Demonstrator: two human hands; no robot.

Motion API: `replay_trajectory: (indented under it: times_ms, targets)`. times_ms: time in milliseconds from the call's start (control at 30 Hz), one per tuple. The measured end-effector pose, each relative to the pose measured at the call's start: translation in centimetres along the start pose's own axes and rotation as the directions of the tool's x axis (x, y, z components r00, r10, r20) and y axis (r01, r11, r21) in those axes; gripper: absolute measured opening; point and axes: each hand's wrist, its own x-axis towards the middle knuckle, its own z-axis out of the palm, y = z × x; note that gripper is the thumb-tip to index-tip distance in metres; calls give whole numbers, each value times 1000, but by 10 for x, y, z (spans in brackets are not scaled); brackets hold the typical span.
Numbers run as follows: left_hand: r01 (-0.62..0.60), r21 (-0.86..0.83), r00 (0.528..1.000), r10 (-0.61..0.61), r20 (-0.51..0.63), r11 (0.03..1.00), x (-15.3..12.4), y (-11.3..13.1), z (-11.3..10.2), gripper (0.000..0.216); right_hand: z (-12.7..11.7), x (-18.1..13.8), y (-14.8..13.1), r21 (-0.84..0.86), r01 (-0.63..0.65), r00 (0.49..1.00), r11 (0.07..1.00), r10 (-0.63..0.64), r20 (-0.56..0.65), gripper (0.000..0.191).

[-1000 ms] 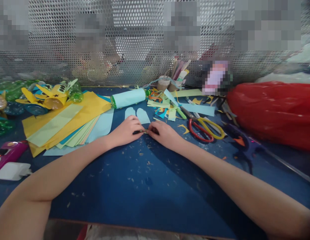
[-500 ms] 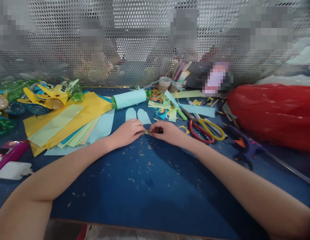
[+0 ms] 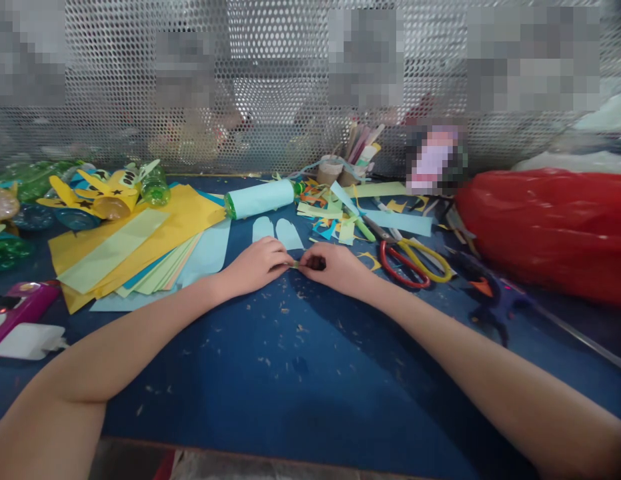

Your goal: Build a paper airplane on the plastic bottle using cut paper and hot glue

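A small pale-green paper strip (image 3: 294, 265) lies left to right, low over the blue surface (image 3: 290, 373). It sits right between the hands: the left hand (image 3: 254, 264) pinches one end and the right hand (image 3: 336, 265) pinches the other, fingers curled close. Two light-blue cutouts (image 3: 276, 232) lie just beyond.

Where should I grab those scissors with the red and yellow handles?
Take the scissors by the handle loops, which lie flat at the near end. Come from the near side, beside the right hand: the blades point away to the far left, into the paper scraps.
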Motion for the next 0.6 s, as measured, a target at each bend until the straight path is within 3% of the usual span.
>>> replay_trajectory:
  times_ms: [200,600]
  targets:
    - [28,-26,999,-29,-17,999,1,2,2,18,0,-1,1,-11,53,999,999,-53,4,4]
    - [8,8,1000,-8,-26,1000,1,7,2,21,2,2,1,-91,20,1000,996,-18,18,9]
